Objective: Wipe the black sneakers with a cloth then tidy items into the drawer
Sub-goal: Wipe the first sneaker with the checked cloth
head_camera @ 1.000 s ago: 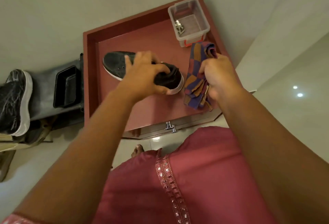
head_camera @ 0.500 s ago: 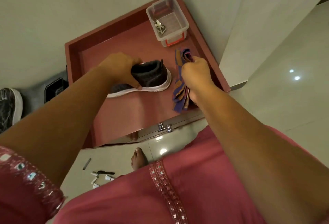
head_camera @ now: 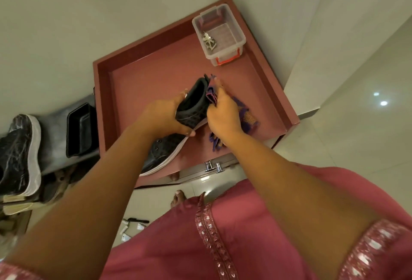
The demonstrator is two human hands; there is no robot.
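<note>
My left hand (head_camera: pixel 166 116) grips a black sneaker (head_camera: pixel 191 110) with a white sole, heel up and toe pointing down toward me, above the open reddish drawer (head_camera: pixel 153 74). My right hand (head_camera: pixel 224 116) holds a purple and orange checked cloth (head_camera: pixel 246 116) pressed against the sneaker's heel side. A second black sneaker (head_camera: pixel 19 152) rests on its side on a shelf at the far left.
A clear plastic box (head_camera: pixel 234 34) with a red clasp holds keys in the drawer's far right corner. A black tray (head_camera: pixel 81 129) sits on the grey shelf left of the drawer. Pens and small items (head_camera: pixel 133 224) lie on the floor by my foot (head_camera: pixel 178 197).
My left hand has lifted the sneaker off the drawer bottom and turned it heel-up. My right hand has brought the cloth against it.
</note>
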